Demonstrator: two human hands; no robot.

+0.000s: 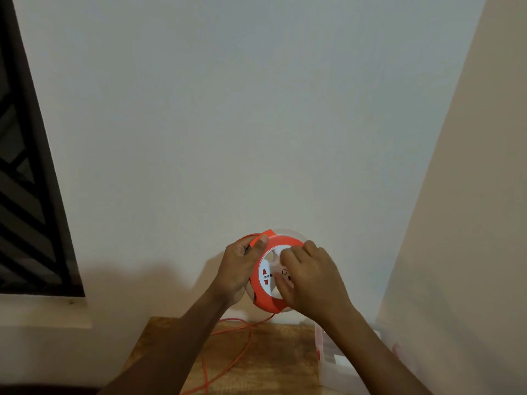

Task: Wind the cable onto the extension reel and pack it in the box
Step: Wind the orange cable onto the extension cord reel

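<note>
A pale wall (256,109) fills most of what I see, with a dark window grille (25,181) off to my left. Below it sits the wooden desk (271,366), and on its right side a clear plastic box (336,363) stands partly hidden behind my right forearm; I cannot tell whether it is open.

I hold the extension reel (263,292) up in the air in front of the wall, above the desk, its white socket face turned toward me inside the orange rim. My left hand (238,269) cups the reel's left edge, fingers (261,241) curled around the rim and thumb pressed near an orange tab at the top. My right hand (310,277) lies over the right half of the face, fingers bent and close together on what I take to be the winding knob, though it is hidden under them.

The orange cable (228,363) drops from the bottom of the reel and lies in loose loops across the desk, running off the lower edge of view. So I judge the winding is under way but far from finished: plenty of cable is out, and the packing has not begun.
</note>
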